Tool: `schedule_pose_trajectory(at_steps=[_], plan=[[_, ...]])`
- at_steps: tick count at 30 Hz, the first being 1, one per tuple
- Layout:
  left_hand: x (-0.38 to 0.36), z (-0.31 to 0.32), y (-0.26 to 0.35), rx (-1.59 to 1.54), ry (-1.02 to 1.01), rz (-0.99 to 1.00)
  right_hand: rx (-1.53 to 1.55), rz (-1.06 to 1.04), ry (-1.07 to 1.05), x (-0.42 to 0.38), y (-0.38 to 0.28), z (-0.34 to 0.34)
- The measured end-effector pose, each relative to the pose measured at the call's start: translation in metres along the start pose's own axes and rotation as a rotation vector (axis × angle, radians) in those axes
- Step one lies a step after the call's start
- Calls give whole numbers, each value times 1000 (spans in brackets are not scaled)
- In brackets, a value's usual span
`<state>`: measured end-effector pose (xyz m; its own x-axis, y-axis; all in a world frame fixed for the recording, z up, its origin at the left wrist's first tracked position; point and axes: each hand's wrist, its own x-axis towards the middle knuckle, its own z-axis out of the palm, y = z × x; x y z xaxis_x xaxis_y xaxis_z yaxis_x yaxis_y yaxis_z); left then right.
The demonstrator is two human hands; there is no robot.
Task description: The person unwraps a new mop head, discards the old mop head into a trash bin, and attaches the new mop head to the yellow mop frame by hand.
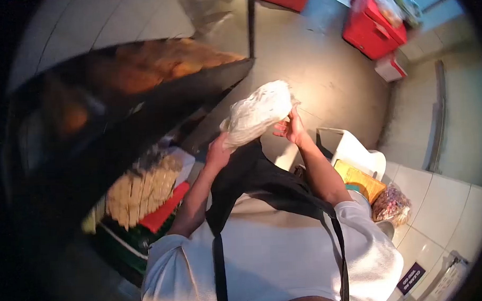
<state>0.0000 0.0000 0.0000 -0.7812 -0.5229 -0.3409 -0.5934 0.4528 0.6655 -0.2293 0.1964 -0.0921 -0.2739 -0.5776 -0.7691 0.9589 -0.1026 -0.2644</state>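
A bulky white bundle [261,110], pale and creased like cloth or filled plastic, is held up in front of the black apron. My left hand [218,151] grips its lower left end, with the fingers partly hidden behind it. At its right end is my right hand [290,128], fingers apart and curled, close against the bundle's edge. Whether the right fingertips press on it is hard to make out.
A dark counter [196,83] with blurred orange-brown food on top fills the left. Below it are stacked tan pieces [141,194] and a red item [166,209]. To the right stand a white chair [352,146], yellow package [359,181] and red cooler [372,26].
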Motion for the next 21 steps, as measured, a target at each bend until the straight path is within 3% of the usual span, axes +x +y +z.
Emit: schedule_pose_trajectory(at_steps=[2, 3, 5, 9, 12, 14, 17, 18, 21], plan=[[2, 2, 6, -61, -3, 230, 209, -138, -391, -31, -9, 5], [122, 78, 69, -139, 9, 352, 149, -279, -335, 0, -151, -30], [188, 112, 86, -160, 45, 541, 134, -493, -305, 11, -218, -30], [313, 100, 161, -217, 91, 631, -67, -666, -265, 7, -346, 20], [376, 92, 224, -211, -157, 477, -61, -832, -217, 5, -410, 44], [425, 74, 271, -130, -261, 516, -5, -945, -195, 9, -463, 71], [493, 75, 328, -669, -633, 230, -24, -942, -144, 30, -529, 92], [532, 95, 321, -956, -751, 110, 15, -974, -178, 44, -551, 95], [614, 107, 367, -1534, -842, -371, 127, -989, -409, 94, -627, 70]])
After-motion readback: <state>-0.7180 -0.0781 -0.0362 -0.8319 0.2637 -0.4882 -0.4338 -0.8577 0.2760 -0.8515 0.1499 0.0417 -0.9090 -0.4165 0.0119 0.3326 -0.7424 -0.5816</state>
